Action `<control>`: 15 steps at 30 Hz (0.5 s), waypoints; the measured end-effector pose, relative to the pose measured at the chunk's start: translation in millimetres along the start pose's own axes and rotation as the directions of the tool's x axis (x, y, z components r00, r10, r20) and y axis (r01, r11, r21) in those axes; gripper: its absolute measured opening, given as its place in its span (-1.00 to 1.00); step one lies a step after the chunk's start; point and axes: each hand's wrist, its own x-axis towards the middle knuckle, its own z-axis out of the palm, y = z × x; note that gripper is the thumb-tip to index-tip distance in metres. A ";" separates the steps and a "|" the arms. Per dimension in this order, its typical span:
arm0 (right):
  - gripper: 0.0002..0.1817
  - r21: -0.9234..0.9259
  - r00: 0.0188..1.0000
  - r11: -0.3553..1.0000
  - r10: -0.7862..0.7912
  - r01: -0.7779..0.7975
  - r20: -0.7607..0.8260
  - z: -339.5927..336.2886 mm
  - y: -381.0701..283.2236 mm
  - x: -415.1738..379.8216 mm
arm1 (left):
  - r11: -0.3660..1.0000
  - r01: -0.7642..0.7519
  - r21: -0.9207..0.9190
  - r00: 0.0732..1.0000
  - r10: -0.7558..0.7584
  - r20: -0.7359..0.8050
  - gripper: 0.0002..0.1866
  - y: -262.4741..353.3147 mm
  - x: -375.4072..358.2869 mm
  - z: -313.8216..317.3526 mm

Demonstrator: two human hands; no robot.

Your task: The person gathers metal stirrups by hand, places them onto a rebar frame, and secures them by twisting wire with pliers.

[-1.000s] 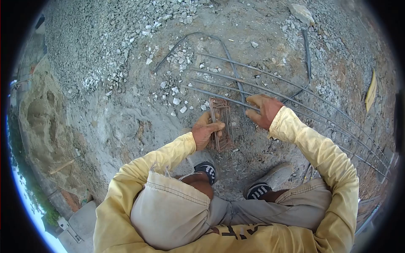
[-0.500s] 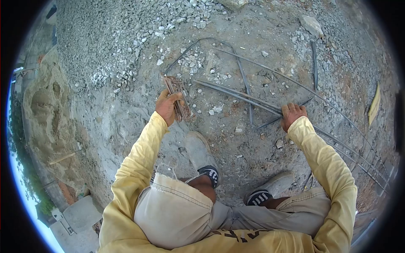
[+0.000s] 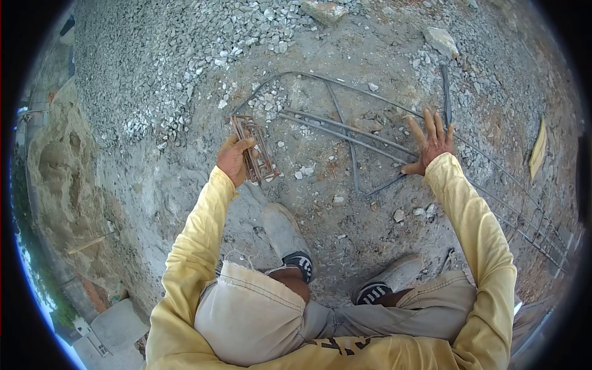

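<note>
A bundle of rusty, bent rectangular wire frames (image 3: 263, 148) is gripped in my left hand (image 3: 233, 159), fingers wrapped round its left side. My right hand (image 3: 433, 145) is spread wide over the long grey metal bars (image 3: 364, 135), its thumb close to them; whether it touches them I cannot tell. These bars run from the middle of the ground down to the lower right, partly hidden under my right hand and sleeve. A thinner bent rod (image 3: 345, 83) curves above them, and a dark strip (image 3: 351, 148) crosses beneath.
Grey gravel (image 3: 142, 55) covers the upper left. Larger stones (image 3: 441, 42) lie at the top. A short dark bar (image 3: 446, 92) and a yellowish piece (image 3: 538, 148) are on the right. My shoes (image 3: 285, 231) stand on the dirt. Crossed rods (image 3: 546, 237) show at lower right.
My right hand has let go of the bars, opened its fingers and moved slightly up. The bars have shifted and lie further apart. My left hand still holds the wire frames, tilted a little differently.
</note>
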 end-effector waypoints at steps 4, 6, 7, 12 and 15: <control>0.50 -0.027 0.997 0.999 0.032 -0.030 0.066 -2.1 0.0 6.2 | 1.000 0.019 -0.009 1.000 -0.019 0.013 -0.79 -5.5 6.3 -5.0; 0.47 -0.028 0.995 0.999 0.035 -0.033 0.094 -5.0 -3.0 10.9 | 1.000 0.023 -0.003 1.000 -0.023 0.000 -0.80 -5.4 9.3 -5.2; 0.46 -0.029 0.994 0.999 0.038 -0.035 0.105 -6.3 -4.2 12.6 | 1.000 0.012 -0.017 1.000 -0.012 -0.001 -0.80 -4.4 9.6 -4.9; 0.23 0.127 0.982 0.991 -0.068 0.046 0.174 22.9 0.7 15.0 | 0.998 -0.038 -0.047 0.999 0.037 -0.035 -0.83 2.2 14.5 -6.4; 0.11 0.184 0.965 0.977 -0.146 0.107 0.216 28.5 2.6 17.5 | 0.998 -0.054 -0.022 0.998 0.053 -0.037 -0.86 4.5 19.3 -8.5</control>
